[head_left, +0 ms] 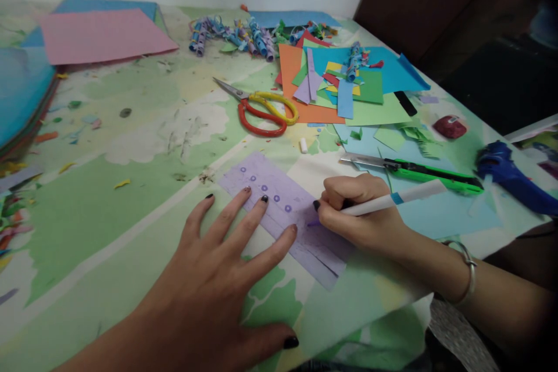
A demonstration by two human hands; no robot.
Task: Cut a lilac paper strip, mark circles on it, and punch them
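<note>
A light purple paper strip [285,215] lies slanted on the patterned tablecloth, with several small purple rings drawn in a row along it. My left hand [226,250] is spread, its fingertips resting on the strip and its thumb out to the side on the cloth. In my right hand [361,209] is a white marker [403,195] with a blue band; its purple tip is at the strip's surface, right of the row of rings. The right wrist wears a metal bangle.
Scissors [261,110] with red and yellow handles lie beyond the strip. A green cutter [431,174] and a blue glue gun [514,177] are at right. Coloured papers [292,81], curled paper pieces [235,38] and a pink sheet [104,35] lie farther back.
</note>
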